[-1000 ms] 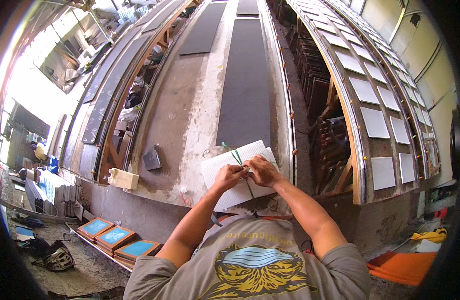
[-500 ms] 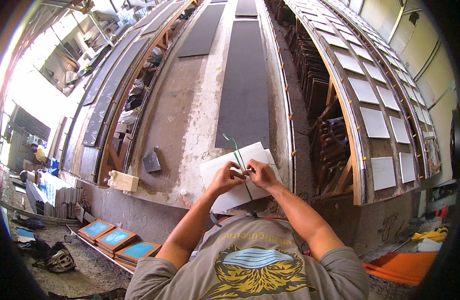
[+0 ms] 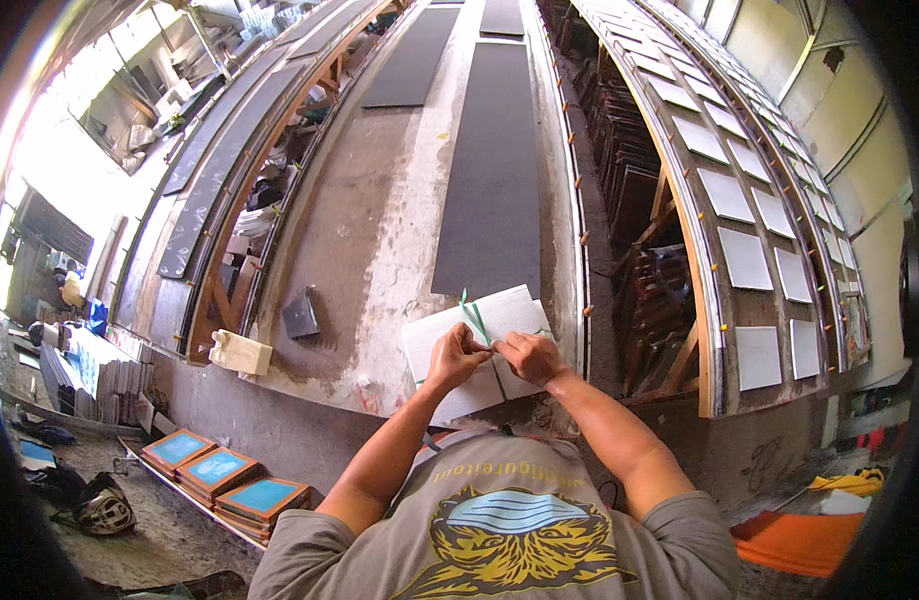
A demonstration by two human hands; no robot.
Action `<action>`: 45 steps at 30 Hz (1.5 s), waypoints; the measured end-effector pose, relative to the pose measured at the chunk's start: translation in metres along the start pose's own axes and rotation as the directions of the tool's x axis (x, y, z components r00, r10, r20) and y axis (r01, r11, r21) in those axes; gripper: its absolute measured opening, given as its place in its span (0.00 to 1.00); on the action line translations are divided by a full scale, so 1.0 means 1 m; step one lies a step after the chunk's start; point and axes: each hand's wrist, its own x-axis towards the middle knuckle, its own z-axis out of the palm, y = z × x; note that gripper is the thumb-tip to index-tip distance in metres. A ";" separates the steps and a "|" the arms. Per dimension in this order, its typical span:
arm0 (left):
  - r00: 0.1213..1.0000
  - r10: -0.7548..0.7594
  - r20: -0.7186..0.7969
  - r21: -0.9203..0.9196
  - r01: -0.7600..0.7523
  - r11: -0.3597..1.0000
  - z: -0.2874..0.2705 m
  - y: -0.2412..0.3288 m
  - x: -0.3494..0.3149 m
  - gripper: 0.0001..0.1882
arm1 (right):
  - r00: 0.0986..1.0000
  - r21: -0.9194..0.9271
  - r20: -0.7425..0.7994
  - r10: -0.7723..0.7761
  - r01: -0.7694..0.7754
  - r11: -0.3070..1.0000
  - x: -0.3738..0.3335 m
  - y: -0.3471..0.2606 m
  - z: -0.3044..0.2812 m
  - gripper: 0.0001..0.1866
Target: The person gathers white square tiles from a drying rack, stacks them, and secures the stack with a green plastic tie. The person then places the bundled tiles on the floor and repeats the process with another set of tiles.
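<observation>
A stack of white square sheets (image 3: 507, 303) lies at the near end of the long middle table, slightly turned. Green tie string (image 3: 474, 318) runs across its top and down over the near side. Just above the middle of the stack, my left hand (image 3: 457, 357) is closed in a pinch on the string. Close beside it, my right hand (image 3: 529, 356) is closed too, its fingertips meeting the left ones on the string. The crossing point between the fingertips is mostly hidden.
Beyond the stack lies a long dark panel (image 3: 490, 170). A dark block (image 3: 301, 313) and a cream plastic container (image 3: 242, 353) sit to the left. White squares (image 3: 744, 258) line the right table. Wooden frames with blue mesh (image 3: 268, 496) rest low at left.
My hands have drawn closer together over the stack, the left one closing its fingers. The loose end of the green string now forms a loop above my hands.
</observation>
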 end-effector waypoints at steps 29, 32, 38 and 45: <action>0.960 0.275 0.055 0.504 -0.265 0.822 0.005 0.012 -0.020 0.11 | 0.756 0.446 0.550 0.354 -0.624 0.642 0.030 0.027 -0.001 0.10; 0.948 0.294 0.120 0.487 -0.314 0.815 -0.006 0.010 -0.028 0.08 | 0.768 0.324 0.473 0.432 -0.608 0.725 0.041 0.033 -0.022 0.11; 0.913 0.353 0.205 0.463 -0.409 0.787 -0.011 0.010 -0.029 0.06 | 0.784 0.260 0.423 0.455 -0.586 0.768 0.037 0.034 -0.024 0.13; 0.930 0.298 0.214 0.481 -0.366 0.797 -0.014 0.011 -0.026 0.09 | 0.797 0.217 0.297 0.527 -0.593 0.775 0.032 0.025 -0.022 0.17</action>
